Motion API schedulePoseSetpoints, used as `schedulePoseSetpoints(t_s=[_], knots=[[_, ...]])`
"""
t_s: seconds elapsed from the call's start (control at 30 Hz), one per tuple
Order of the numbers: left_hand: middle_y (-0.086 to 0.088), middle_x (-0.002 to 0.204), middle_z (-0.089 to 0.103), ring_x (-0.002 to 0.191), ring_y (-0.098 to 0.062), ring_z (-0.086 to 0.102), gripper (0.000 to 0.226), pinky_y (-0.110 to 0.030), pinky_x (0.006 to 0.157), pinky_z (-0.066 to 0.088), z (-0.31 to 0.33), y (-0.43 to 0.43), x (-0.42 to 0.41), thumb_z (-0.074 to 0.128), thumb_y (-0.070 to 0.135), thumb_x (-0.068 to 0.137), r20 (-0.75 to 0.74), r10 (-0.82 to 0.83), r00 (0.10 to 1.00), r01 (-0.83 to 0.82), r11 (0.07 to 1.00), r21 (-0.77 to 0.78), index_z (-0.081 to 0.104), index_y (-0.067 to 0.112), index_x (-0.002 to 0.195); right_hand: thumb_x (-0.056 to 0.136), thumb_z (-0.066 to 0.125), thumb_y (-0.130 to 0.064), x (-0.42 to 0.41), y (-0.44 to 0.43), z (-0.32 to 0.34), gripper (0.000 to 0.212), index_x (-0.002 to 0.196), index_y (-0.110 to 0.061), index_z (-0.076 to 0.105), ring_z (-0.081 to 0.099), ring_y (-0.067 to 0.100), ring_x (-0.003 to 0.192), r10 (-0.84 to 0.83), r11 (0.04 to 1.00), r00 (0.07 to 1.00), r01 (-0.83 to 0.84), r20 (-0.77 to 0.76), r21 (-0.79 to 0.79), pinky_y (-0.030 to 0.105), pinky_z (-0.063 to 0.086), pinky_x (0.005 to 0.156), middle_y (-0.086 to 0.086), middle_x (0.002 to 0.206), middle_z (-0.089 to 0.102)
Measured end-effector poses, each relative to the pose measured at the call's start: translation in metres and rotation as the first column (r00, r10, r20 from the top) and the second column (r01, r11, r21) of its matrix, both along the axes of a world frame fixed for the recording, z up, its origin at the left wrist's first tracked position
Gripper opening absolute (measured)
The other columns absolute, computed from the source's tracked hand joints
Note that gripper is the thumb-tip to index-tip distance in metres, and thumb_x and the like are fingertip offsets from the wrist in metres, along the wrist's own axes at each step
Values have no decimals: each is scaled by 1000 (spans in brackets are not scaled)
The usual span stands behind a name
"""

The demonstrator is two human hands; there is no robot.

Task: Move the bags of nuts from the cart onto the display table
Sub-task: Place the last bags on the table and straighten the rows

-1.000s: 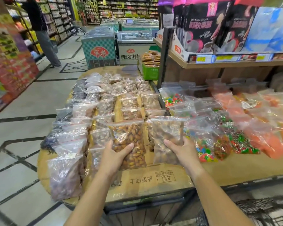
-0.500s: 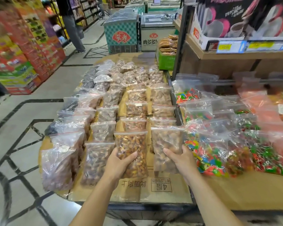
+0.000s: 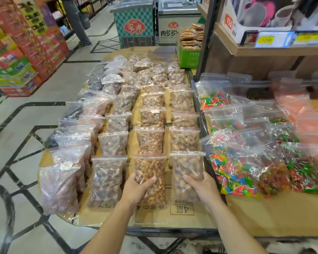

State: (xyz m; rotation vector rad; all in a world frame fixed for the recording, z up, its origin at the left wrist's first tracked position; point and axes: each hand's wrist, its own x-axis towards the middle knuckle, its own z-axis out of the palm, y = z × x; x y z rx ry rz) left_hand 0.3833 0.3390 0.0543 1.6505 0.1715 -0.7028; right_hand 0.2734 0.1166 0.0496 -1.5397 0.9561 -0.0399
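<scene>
Left grip (image 3: 136, 187): amber bag (image 3: 150, 171) | right grip (image 3: 203, 188): pale bag (image 3: 186, 166) | fingers beneath unseen

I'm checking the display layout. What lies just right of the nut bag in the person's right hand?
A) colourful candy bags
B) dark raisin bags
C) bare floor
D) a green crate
A: the right hand grips the pale nut bag, and colourful candy bags lie just to its right; the left hand grips the amber nut bag.
</scene>
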Motion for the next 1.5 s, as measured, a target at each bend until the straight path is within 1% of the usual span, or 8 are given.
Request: schedulePoseSetpoints(t_s=[0.2, 0.4, 0.7, 0.87, 1.07, 1.23, 1.4, 1.5], knots=[[4, 101, 82, 90, -9, 79, 35, -25, 74, 62, -11, 1, 6, 89, 28, 84, 79, -50, 996, 39, 990, 133, 70, 27, 114, 84, 89, -33, 4, 3, -14, 43, 120, -21, 69, 75, 17, 100, -27, 1000, 999, 26, -42, -8, 36, 61, 82, -3, 108, 79], [9, 113, 73, 103, -14, 71, 60, -37, 94, 58, -17, -3, 7, 87, 47, 80, 160, -145, 976, 78, 927, 366, 58, 23, 126, 88, 85, -38, 10, 7, -13, 40, 117, -23, 62, 66, 9, 92, 26, 978, 992, -51, -126, -201, 25, 49, 69, -12, 102, 69], [-4, 126, 65, 117, -29, 63, 83, -49, 100, 55, -12, -6, 20, 76, 74, 72, 163, -306, 938, 133, 752, 646, 52, 17, 127, 83, 81, -56, 16, 4, -13, 85, 147, -14, 44, 62, 28, 126, 51, 886, 958, -175, -284, -430, 45, 56, 100, 6, 138, 63], [-6, 142, 61, 126, -29, 62, 78, -45, 106, 52, -4, -6, 25, 70, 60, 89, 144, -404, 903, 229, 739, 634, 40, 14, 145, 91, 75, -55, 22, 5, 6, 104, 164, -9, 16, 45, 33, 146, 69, 825, 927, -261, -370, -501, 43, 45, 110, 15, 160, 38], [-11, 146, 55, 130, -30, 56, 74, -49, 110, 49, 8, 6, 31, 67, 51, 94, 229, -430, 873, 188, 731, 656, 40, 11, 150, 93, 69, -57, 27, 0, 18, 96, 162, -8, 22, 45, 34, 145, 63, 816, 932, -253, -356, -519, 46, 44, 113, 16, 160, 40], [-3, 140, 56, 118, -18, 60, 59, -37, 104, 51, 34, -19, 22, 63, 40, 101, 431, -448, 783, 94, 771, 630, 45, 15, 151, 95, 67, -58, 33, -16, 26, 85, 154, -5, 38, 62, 34, 126, -3, 933, 964, -94, -267, -348, 38, 52, 93, 13, 146, 57], [10, 112, 66, 90, -8, 68, 51, -29, 78, 60, 41, -69, 9, 66, 36, 101, 300, -468, 831, 334, 852, 402, 46, 20, 145, 100, 66, -48, 29, -28, 28, 43, 125, -12, 65, 66, 21, 95, 28, 938, 973, -104, -228, -330, 34, 49, 83, 0, 107, 70], [3, 123, 70, 103, -17, 68, 46, -36, 96, 57, 32, -93, -2, 66, 41, 98, 250, -491, 835, 367, 834, 411, 49, 24, 138, 102, 65, -41, 29, -29, 31, 19, 112, -24, 66, 65, 17, 92, 72, 928, 974, -144, -213, -343, 33, 50, 81, -2, 107, 70]])
